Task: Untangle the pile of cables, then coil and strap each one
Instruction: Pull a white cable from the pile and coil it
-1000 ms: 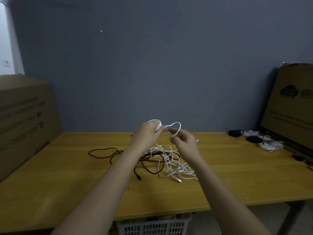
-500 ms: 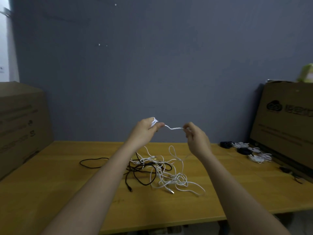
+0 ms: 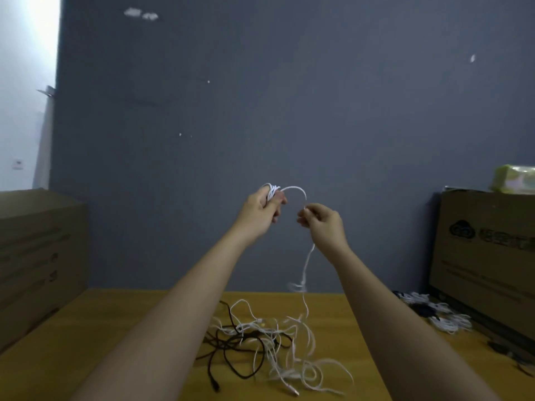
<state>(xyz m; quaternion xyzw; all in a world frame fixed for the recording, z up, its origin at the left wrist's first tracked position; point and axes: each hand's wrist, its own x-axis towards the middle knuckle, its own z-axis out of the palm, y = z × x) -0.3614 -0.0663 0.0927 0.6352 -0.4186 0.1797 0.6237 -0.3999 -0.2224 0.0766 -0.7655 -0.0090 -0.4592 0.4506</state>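
Winding a white cable (image 3: 294,189) well above a wooden tabletop (image 3: 95,337), a person works with both bare arms raised in front of a grey wall (image 3: 289,111). The left hand (image 3: 262,208) has its grip curled round several white loops gathered over its fingers, the coil showing at the top of the fist. From there the cable arches across to the right hand (image 3: 321,219), whose thumb and fingertips pinch it, the two hands near each other but apart. Below the right hand the same cable hangs down, blurred partway, and runs into the pile of cables (image 3: 269,345) lying near the middle of the tabletop, between the two forearms. That pile mixes white strands with black cable (image 3: 231,347), the black loops spreading toward its left side and the white ones trailing toward the near edge, where a plug end lies. Along the right edge of the tabletop, toward the far right corner, sit several coiled cables (image 3: 445,321), white bundles with a dark one among them; whether they are strapped cannot be told. A cardboard box (image 3: 486,256) with a printed cloud logo stands against that right edge, with a pale green packet (image 3: 514,179) on top of it. Another cardboard carton (image 3: 40,256) stands at the tabletop's left edge.
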